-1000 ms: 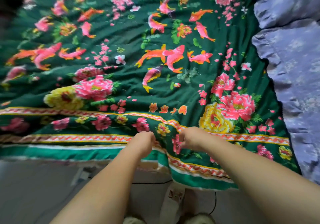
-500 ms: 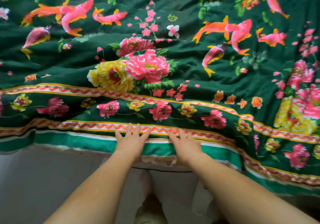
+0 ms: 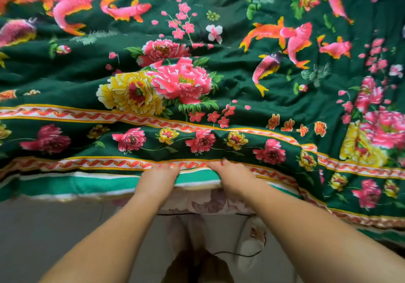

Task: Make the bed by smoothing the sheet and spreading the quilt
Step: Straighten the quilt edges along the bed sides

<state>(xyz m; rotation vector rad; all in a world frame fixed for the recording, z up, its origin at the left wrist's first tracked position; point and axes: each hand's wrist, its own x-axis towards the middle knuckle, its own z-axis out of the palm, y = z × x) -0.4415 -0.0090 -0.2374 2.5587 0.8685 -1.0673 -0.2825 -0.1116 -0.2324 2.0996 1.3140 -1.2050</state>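
Both hands [image 3: 161,176] [image 3: 232,173] grip green floral quilt [image 3: 197,81] edge, cloth wrinkled

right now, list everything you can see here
quilt: one, dark green printed with pink and yellow peonies and pink-orange fish, spread across the bed, still wrinkled
quilt border: one, bright green and white band, along the near edge
pale floral fabric: one, under the quilt's edge
floor: grey, below
cord: one, black, on the floor
left hand: fingers curled on the quilt's near edge
right hand: gripping the same edge, beside the left
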